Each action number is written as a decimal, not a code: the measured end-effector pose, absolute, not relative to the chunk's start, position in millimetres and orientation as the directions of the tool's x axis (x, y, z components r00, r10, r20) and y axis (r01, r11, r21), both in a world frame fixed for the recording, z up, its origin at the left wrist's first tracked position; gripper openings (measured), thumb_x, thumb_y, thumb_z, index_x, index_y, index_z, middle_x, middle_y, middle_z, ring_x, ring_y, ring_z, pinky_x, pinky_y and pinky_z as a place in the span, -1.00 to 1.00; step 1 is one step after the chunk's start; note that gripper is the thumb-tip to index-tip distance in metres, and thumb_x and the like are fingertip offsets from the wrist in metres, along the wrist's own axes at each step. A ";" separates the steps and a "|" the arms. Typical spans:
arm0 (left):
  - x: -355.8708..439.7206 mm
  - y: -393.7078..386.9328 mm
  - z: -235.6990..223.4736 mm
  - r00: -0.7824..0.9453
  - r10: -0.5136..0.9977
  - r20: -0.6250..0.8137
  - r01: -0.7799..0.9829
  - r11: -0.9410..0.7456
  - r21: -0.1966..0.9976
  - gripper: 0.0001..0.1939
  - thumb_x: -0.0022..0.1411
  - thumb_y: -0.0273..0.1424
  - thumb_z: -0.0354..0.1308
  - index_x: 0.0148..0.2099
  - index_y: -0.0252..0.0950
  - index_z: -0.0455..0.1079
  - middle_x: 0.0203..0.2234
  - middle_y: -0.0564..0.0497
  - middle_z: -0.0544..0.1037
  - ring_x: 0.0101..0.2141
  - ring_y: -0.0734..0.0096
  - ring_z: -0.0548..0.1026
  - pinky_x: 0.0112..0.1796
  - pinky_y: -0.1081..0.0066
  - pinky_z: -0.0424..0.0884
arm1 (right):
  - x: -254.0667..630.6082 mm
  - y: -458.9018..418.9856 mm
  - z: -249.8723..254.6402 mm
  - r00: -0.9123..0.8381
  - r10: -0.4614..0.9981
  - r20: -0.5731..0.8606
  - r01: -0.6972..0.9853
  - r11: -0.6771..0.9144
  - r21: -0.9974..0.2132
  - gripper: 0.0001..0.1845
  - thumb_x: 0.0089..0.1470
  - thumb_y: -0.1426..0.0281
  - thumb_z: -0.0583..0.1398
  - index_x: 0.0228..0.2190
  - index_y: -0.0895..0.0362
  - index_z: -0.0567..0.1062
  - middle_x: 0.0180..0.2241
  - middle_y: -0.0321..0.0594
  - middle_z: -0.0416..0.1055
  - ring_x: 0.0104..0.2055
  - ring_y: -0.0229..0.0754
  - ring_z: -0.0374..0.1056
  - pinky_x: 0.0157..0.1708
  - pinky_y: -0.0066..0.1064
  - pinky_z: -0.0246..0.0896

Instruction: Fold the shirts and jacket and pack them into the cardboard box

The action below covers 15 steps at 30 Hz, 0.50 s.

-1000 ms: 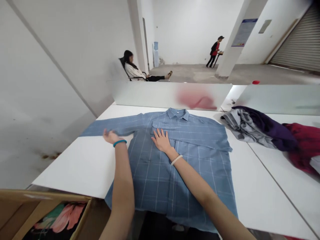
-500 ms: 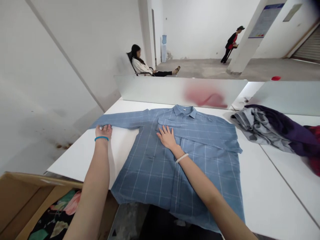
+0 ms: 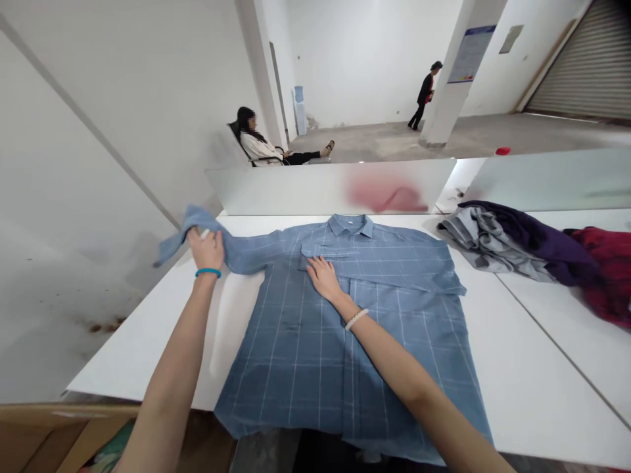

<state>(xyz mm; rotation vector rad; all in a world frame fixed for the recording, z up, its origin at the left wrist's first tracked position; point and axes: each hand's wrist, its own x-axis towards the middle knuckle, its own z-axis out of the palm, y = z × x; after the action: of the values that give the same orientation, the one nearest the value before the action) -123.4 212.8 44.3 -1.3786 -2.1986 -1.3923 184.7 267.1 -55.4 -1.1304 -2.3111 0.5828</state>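
A blue checked shirt [image 3: 300,341] lies spread on the white table, its collar at the far side and its hem hanging over the near edge. One sleeve is folded across the chest, with its cuff end near the middle. My left hand [image 3: 206,248], with a blue band at the wrist, grips the other sleeve and holds part of it raised off the table. The cuff end droops to the left of that hand. My right hand [image 3: 324,278], wearing a pale beaded bracelet, rests flat on the shirt's chest at the folded sleeve, fingers stretched out.
Grey, purple and red garments [image 3: 517,246] lie heaped at the right of the table [image 3: 537,387]. A low frosted partition [image 3: 296,190] runs along the far edge. A cardboard box [image 3: 44,427] stands at the lower left. Two people are beyond the partition, one seated.
My left hand has moved left along the outstretched sleeve, taken hold of it and lifted it off the table. My right hand stays on the chest. The view has shifted slightly.
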 end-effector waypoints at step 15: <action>-20.6 208.4 -41.9 -0.205 0.853 0.481 0.974 0.131 0.183 -0.32 0.13 -0.35 0.07 0.29 -0.37 0.07 0.28 -0.22 0.07 0.27 0.05 -0.02 0.23 0.03 -0.14 | 208.6 318.2 -58.1 0.102 0.992 0.079 -0.168 0.096 -0.981 -0.47 -0.01 0.19 -0.05 0.01 0.10 0.18 -0.08 -0.14 0.38 -0.16 -0.16 0.34 -0.20 -0.32 0.28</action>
<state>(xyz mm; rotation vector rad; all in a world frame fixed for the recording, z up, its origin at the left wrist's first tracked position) -20.6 208.4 -41.9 -1.7912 -2.1506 -0.6754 208.6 318.2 -58.1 -1.0622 -1.0538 1.1534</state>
